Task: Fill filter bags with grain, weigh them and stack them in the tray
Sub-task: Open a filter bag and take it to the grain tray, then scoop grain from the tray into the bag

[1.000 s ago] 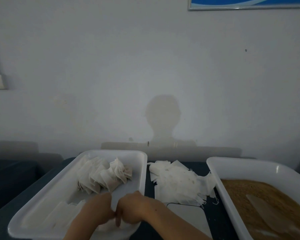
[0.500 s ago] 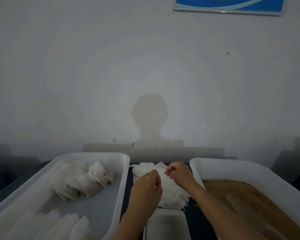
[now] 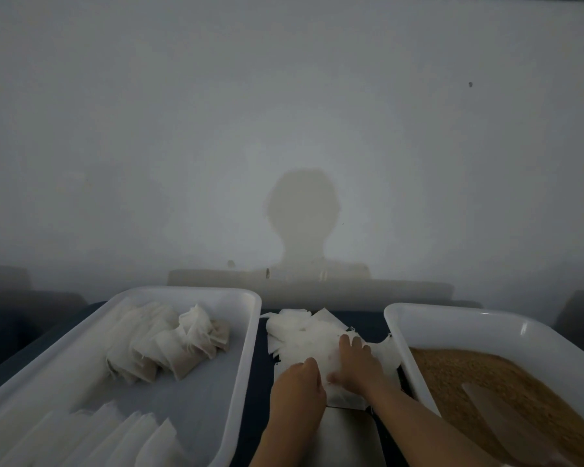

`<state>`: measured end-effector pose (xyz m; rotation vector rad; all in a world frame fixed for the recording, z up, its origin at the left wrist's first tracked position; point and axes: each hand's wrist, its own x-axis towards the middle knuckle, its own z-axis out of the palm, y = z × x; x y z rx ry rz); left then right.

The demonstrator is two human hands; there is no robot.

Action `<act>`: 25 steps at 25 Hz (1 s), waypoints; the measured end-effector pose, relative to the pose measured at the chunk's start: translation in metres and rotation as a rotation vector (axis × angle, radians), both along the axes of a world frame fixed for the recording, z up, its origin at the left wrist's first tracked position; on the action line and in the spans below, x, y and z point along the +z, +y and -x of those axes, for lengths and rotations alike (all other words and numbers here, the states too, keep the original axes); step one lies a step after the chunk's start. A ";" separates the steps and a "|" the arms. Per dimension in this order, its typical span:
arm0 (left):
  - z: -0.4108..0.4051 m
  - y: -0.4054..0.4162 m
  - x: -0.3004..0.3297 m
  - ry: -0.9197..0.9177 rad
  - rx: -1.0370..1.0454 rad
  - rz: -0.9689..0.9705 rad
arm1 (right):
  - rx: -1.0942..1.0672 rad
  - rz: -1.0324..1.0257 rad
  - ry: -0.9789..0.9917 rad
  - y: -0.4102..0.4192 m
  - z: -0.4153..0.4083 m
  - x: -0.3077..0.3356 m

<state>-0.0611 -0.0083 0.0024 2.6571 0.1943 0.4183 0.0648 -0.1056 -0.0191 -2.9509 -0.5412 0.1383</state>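
Note:
A loose pile of empty white filter bags (image 3: 300, 332) lies on the dark table between two white trays. My right hand (image 3: 354, 364) rests on the pile with fingers spread, thumb on one bag. My left hand (image 3: 297, 387) is just left of it, fingers curled onto the near edge of that same filter bag (image 3: 339, 394). The left tray (image 3: 250, 332) holds a heap of filled bags (image 3: 169, 345) and a row of flat bags (image 3: 98, 436) at its near end. The right tray (image 3: 398, 335) holds brown grain (image 3: 479, 372) with a pale scoop (image 3: 506, 423) lying in it.
A flat grey scale platform (image 3: 348, 436) sits under my forearms, partly covered by the bag's lower edge. A plain wall with my shadow stands close behind the table. Dark tabletop shows in the narrow gaps between the trays.
Both hands left the left tray, moved right to the pile of empty bags and have now dropped onto it. The camera view shifted right.

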 end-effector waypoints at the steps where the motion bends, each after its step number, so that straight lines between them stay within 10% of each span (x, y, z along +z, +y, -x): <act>1: 0.000 0.001 -0.003 0.015 0.009 -0.002 | 0.012 0.020 0.015 0.000 -0.002 -0.001; 14: 0.008 -0.004 -0.022 -0.147 0.113 0.120 | 0.120 0.236 0.079 0.002 0.008 0.002; 25: 0.005 -0.002 -0.029 -0.232 0.103 0.108 | -0.070 -0.134 -0.087 0.003 0.002 0.004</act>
